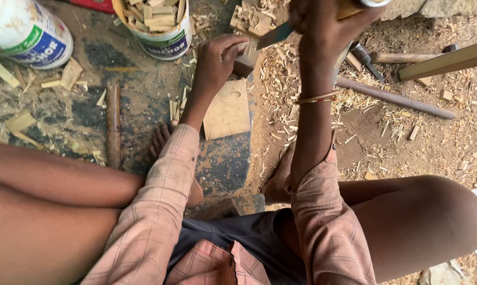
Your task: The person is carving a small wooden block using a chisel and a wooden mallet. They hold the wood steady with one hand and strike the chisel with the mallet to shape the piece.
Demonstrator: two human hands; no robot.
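My left hand [217,59] grips a small dark wooden block [243,66] and holds it down at the far edge of a flat pale wooden board [228,111] on the ground. My right hand [323,26] is raised above it, closed around the handle of a blade tool [274,36] whose flat metal edge points left toward the block. A thin bangle [316,98] circles my right forearm. I sit on the ground with both knees spread and my bare feet near the board.
A white bucket [159,24] full of small cut wood pieces stands at the top. Another white container [24,31] lies at top left. A wooden stick [113,124], a long dark rod [394,98], a wooden plank [450,62] and wood shavings [281,79] surround me.
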